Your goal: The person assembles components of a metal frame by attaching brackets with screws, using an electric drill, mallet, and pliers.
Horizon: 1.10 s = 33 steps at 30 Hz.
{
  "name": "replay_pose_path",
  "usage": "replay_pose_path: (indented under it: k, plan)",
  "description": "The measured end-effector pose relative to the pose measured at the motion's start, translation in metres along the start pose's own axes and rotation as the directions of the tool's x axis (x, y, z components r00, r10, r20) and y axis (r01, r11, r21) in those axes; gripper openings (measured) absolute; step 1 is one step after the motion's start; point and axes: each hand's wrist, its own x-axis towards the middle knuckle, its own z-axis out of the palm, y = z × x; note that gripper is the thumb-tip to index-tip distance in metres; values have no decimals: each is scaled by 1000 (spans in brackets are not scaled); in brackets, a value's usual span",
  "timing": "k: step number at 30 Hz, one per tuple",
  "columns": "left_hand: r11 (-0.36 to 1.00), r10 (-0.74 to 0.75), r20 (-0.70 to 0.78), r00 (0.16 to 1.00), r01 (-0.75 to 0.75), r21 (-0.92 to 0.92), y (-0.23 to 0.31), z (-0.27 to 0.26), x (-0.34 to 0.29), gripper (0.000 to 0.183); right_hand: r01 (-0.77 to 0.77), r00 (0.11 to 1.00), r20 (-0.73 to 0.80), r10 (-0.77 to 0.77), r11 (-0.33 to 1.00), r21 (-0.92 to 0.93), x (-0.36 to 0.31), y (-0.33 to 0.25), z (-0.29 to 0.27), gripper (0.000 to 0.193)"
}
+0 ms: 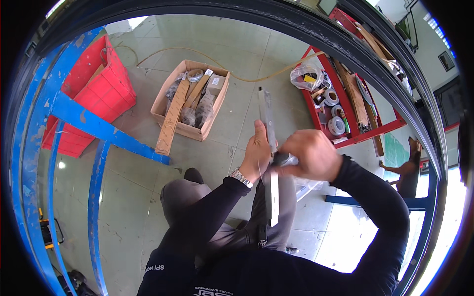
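My left hand (257, 153) is wrapped round a long, narrow metal strip (267, 116), its thumb lying along the side. The strip stands nearly lengthwise above my lap; its near part looks white with small slots, its far part grey. Close beside it, my right hand (313, 155) is closed and slightly smeared by motion. A dark rounded thing (282, 158) with a light grey end shows at its fingers, against the strip; its kind I cannot make out. A thin line curves near my left hand.
A dark frame (247, 10) arches overhead. Leftward are a blue metal stand (94, 123) and red bin (111, 91). Ahead sits a cardboard box (157, 106) of wrapped parts. A red tray cart (316, 116) with tape rolls stands right; a yellowish hose (256, 80) crosses the floor.
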Motion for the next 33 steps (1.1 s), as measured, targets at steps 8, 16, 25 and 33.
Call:
replay_pose_path:
  k: [8, 16, 25, 33]
  plan:
    - [996, 53, -126, 991, -61, -61, 3, 11, -5, 70, -598, 695, 220, 685, 380, 706, -16, 13, 33, 52]
    - [909, 232, -51, 971, -197, 368, 2, 9, -2, 75, -419, 843, 12, 538, 642, 642, -30, 12, 54, 35]
    - [935, -17, -167, 986, 75, 348, -1, -8, -15, 70, -183, 521, -122, 845, 250, 951, -104, 46, 84, 29]
    - [966, -103, -258, 961, 158, 203, -9, -15, -22, 62, -469, -139, 393, 909, -410, 782, -210, 129, 414, 44]
